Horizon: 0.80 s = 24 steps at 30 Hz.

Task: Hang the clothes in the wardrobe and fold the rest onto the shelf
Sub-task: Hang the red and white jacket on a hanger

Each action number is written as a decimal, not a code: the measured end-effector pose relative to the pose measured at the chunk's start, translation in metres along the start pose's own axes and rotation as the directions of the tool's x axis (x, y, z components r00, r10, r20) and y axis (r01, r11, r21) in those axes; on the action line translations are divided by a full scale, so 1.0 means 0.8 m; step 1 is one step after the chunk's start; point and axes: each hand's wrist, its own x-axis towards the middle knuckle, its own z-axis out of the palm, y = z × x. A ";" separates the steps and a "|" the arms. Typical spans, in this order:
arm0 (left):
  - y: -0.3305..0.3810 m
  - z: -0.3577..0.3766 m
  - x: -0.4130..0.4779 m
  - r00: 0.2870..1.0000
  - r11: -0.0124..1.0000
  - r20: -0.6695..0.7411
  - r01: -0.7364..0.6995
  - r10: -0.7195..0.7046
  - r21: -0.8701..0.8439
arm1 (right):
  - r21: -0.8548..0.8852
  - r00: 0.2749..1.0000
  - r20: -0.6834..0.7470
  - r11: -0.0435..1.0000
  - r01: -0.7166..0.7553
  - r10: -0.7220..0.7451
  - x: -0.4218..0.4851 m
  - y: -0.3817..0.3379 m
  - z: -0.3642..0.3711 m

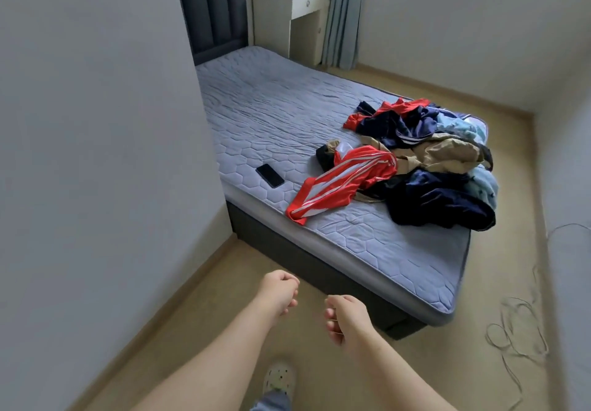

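Note:
A heap of clothes lies on the right half of a grey quilted mattress. On its near side trails a red garment with white stripes; dark navy pieces, a tan one and light blue ones are tangled behind it. My left hand and my right hand hang over the floor before the bed's foot, fingers loosely curled, holding nothing. No wardrobe or shelf is in view.
A black phone lies on the mattress left of the heap. A white wall runs along the left. A white desk with grey cloth stands by the headboard. Loose cable coils on the floor at right. My shoe shows below.

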 end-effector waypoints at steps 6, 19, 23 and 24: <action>0.112 0.023 0.106 0.997 0.991 0.074 -0.043 0.034 0.125 | 0.075 0.998 -0.057 0.997 0.017 -0.012 0.083 -0.112 -0.012; 0.251 0.110 0.302 0.993 0.992 0.082 0.070 -0.079 0.106 | 0.134 0.989 -0.054 0.982 -0.130 0.138 0.263 -0.260 -0.062; 0.272 0.139 0.381 0.985 0.984 0.013 0.171 -0.172 0.046 | 0.051 0.985 -0.044 0.985 -0.166 0.168 0.347 -0.302 -0.089; 0.275 0.146 0.403 0.979 0.979 -0.006 0.203 -0.203 0.033 | 0.033 0.982 -0.041 0.983 -0.180 0.182 0.371 -0.311 -0.094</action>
